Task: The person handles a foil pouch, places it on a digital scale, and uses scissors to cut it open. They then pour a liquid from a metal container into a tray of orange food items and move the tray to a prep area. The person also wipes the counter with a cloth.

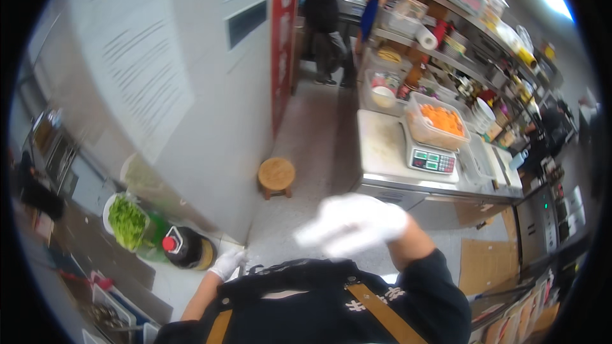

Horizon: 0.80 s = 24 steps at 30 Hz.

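Standing near left hand [228,264] — dark bottle [186,248], tub [108,215] of leaves [127,223] — right hand [354,224] blurred, both grips unclear.

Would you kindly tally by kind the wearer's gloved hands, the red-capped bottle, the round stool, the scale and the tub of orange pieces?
Gloved hands: 2 (left hand, right hand)
Red-capped bottle: 1
Round stool: 1
Scale: 1
Tub of orange pieces: 1
Total: 6

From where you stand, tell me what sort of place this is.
Likely a commercial kitchen: a scale bearing a tub of orange pieces, leafy greens and a large bottle.
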### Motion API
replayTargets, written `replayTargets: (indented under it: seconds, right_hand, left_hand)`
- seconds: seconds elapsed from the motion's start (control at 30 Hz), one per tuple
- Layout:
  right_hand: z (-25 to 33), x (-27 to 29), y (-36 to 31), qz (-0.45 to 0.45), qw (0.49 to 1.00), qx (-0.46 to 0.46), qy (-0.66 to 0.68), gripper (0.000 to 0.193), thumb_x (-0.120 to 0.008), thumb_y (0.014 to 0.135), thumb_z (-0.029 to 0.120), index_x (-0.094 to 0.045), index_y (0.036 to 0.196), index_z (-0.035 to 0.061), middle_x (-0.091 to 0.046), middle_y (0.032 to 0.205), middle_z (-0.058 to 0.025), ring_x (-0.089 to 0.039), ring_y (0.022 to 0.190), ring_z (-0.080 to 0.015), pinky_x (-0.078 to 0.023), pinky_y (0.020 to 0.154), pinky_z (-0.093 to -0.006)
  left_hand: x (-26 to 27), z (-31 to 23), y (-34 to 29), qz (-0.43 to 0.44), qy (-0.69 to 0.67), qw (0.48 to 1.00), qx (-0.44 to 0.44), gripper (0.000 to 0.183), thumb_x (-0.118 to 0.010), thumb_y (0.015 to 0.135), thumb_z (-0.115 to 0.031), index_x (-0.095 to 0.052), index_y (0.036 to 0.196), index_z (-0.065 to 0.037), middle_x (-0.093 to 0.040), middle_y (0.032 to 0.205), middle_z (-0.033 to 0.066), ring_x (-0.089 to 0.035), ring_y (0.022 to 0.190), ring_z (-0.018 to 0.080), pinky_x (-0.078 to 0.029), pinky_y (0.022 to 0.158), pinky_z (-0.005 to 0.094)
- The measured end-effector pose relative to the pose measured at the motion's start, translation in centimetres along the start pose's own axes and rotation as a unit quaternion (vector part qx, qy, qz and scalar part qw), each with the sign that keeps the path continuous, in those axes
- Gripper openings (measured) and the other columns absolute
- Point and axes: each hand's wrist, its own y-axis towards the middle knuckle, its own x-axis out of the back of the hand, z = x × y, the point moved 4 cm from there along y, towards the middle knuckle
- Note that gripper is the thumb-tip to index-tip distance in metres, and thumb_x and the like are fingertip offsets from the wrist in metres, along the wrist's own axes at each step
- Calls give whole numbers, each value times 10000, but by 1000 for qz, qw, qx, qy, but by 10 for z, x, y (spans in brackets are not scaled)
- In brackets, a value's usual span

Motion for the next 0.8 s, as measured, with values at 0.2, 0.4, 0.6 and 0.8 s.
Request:
replayTargets:
  seconds: [0.2, 0.4, 0.6, 0.8]
  right_hand:
    - [120, 53, -128, 171, 970, 152, 85, 281, -627, 903, 292, -644, 772, 44, -650, 704, -139, -586, 517, -325, -477, 458, -436]
    - [135, 61, -177, 71, 982, 160, -68, 250, -625, 892, 274, -553, 709, 120, -474, 656, -2, -472, 518, -132, -360, 444, -265]
    - [134, 57, -198, -50, 986, 98, -124, 340, -578, 874, 375, -469, 653, 141, -428, 636, -8, -470, 487, -171, -353, 410, -313]
    - [118, 69, -150, -87, 976, 5, -198, 334, -573, 882, 378, -501, 675, 126, -459, 646, -14, -487, 500, -179, -367, 426, -318]
  left_hand:
    - [-113, -218, 81, 123, 78, 982, -121, 416, -473, 1001, -297, -565, 1324, -51, -675, 1105, 89, -600, 963, 150, -472, 932, 301]
    - [-238, -398, 49, 391, 6, 891, -230, 419, -500, 1016, -303, -547, 1343, -45, -659, 1137, 84, -604, 1042, 160, -472, 940, 294]
    - [-291, -489, -30, 625, 38, 642, -442, 264, -539, 990, -127, -628, 1219, -29, -625, 1168, 108, -581, 1115, 220, -447, 982, 324]
    - [-276, -514, -46, 785, -63, 482, -385, 218, -575, 968, -88, -640, 1164, -18, -631, 1086, 126, -601, 1014, 275, -471, 899, 364]
